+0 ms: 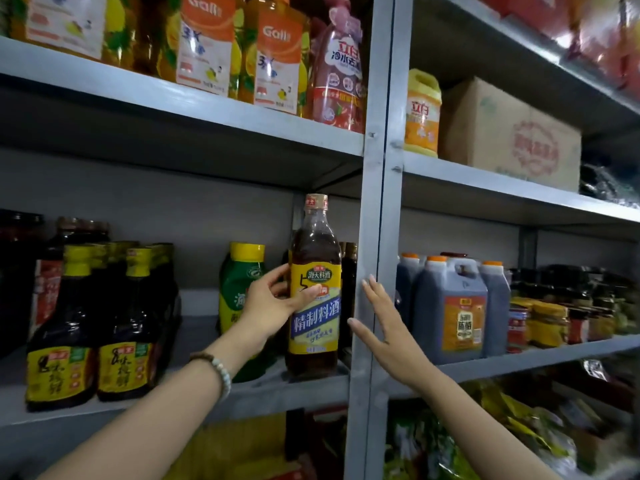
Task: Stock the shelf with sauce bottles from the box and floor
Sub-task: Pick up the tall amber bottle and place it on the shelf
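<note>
Standing at the grey metal shelf [263, 393], we've got our left hand [273, 299] wrapped around a tall bottle of dark brown liquid [314, 289], thumb across its yellow label and fingers curled behind. That bottle sits upright on the middle shelf board, right at the front edge and just beside the upright post [372, 237]. Its cap is tan with a red mark, and the liquid fills it up into the shoulder.

Our right hand [388, 327] is flat and spread, not gripping anything, palm resting against the post with fingertips pointing up.

Just left of the held bottle there's a green and yellow squeeze bottle with a yellow cap [240, 289], partly hidden by our wrist. Further left, a cluster of dark soy sauce bottles with yellow caps [100, 327] stands in rows, near-black inside.

Over in the right bay, big grey-blue jugs with orange caps [450, 310] hold something dark, and small jars [550, 323] line up past them, too blurry to read.

Up top: orange-labelled yellow bottles [207, 46], a pinkish-red pouch [337, 71], a yellow jug [422, 112] and a closed cardboard box [509, 133].
</note>
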Action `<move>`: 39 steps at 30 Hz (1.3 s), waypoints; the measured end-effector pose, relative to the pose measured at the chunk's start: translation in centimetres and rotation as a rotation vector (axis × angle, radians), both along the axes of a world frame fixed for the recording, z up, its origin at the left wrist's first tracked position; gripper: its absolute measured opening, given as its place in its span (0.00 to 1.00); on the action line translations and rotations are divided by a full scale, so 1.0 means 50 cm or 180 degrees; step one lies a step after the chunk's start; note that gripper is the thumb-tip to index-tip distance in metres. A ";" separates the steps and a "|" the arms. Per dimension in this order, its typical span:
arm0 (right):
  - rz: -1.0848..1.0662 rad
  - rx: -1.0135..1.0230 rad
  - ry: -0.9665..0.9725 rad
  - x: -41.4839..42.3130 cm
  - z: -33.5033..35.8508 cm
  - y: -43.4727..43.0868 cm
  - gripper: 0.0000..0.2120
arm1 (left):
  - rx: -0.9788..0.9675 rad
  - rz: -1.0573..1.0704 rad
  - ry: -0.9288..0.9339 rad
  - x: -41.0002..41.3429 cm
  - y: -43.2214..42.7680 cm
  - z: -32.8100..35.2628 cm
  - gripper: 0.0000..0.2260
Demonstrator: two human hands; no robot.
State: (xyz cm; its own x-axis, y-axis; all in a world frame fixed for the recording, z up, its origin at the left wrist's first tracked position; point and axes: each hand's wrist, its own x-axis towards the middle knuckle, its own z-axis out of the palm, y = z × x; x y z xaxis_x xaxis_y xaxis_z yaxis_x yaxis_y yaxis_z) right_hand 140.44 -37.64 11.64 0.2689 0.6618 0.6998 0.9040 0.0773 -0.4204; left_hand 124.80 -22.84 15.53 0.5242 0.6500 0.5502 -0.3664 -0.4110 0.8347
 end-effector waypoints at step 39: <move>-0.0044 0.0268 -0.0441 0.043 -0.049 0.063 0.40 | 0.0906 0.0118 0.0713 0.141 0.045 -0.108 0.47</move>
State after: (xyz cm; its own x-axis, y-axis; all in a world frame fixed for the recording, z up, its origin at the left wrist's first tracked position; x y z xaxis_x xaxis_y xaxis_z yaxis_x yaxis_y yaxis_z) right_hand 142.59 -34.51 9.21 0.1746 0.5962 0.7836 0.9542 0.0939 -0.2841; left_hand 131.86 -20.57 10.11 0.6311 0.5083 0.5860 -0.1678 -0.6481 0.7429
